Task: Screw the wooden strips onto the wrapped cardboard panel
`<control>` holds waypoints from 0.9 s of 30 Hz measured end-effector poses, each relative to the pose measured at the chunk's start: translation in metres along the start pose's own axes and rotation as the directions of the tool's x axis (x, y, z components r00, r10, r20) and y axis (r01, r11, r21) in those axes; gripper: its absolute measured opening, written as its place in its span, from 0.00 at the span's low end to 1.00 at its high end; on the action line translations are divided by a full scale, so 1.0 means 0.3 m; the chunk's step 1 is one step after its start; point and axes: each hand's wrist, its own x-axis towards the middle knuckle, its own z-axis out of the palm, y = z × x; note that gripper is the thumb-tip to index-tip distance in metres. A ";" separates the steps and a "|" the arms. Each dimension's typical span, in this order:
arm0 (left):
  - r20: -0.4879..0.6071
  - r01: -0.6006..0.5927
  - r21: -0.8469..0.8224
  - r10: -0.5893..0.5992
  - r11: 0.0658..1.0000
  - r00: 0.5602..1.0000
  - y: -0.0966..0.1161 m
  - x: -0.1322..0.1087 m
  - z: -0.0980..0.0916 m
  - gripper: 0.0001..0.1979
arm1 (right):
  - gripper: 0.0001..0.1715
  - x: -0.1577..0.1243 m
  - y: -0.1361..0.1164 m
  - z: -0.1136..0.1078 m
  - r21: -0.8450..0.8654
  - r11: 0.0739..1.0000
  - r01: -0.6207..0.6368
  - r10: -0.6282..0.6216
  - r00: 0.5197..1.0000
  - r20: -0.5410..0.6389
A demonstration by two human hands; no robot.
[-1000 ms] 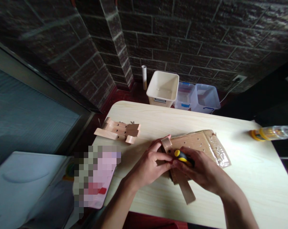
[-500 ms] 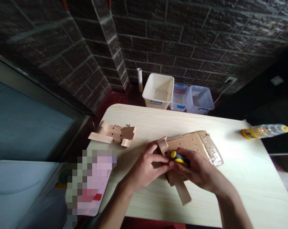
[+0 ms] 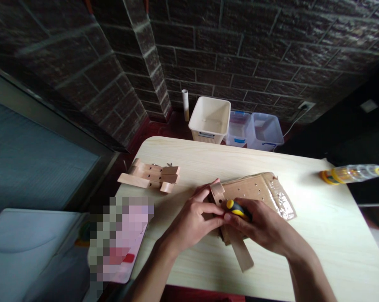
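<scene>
My right hand [image 3: 255, 220] is closed around a yellow-and-black screwdriver [image 3: 235, 208], of which only the handle shows. Under it lies a light brown wooden strip [image 3: 240, 247] with a curved end and a dark hole, resting across a piece of cardboard [image 3: 249, 186] dotted with small holes. My left hand [image 3: 198, 218] holds the strip, with thumb and forefinger meeting near the screwdriver; the tool's tip is hidden by the fingers. To the left, several similar curved wooden strips [image 3: 151, 177] with holes lie side by side, and small metal pieces [image 3: 169, 164] sit just behind them.
A clear-and-yellow container [image 3: 349, 173] lies at the table's right edge. A pixelated pink flat object [image 3: 129, 239] is at the left edge. Beyond the table [image 3: 189, 149] stand a cream bin [image 3: 208, 115], two clear plastic boxes [image 3: 265, 126] and a white tube [image 3: 185, 105] by the brick wall.
The view has shifted very slightly. Both hands, the screwdriver and the wooden strip keep nearly the same places relative to each other.
</scene>
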 end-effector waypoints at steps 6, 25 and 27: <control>0.010 -0.007 0.002 0.007 1.000 1.000 -0.011 -0.001 -0.001 0.06 | 0.19 0.007 -0.021 -0.003 -0.042 0.999 -0.006 0.007 1.000 0.018; 0.017 -0.002 0.020 0.002 1.000 1.000 -0.005 0.007 -0.009 0.05 | 0.19 0.020 -0.012 -0.004 -0.053 0.999 0.010 -0.009 1.000 0.017; 0.006 -0.017 0.018 0.017 1.000 1.000 -0.007 0.007 -0.006 0.05 | 0.18 0.017 -0.010 -0.008 -0.054 0.998 0.013 -0.012 1.000 0.017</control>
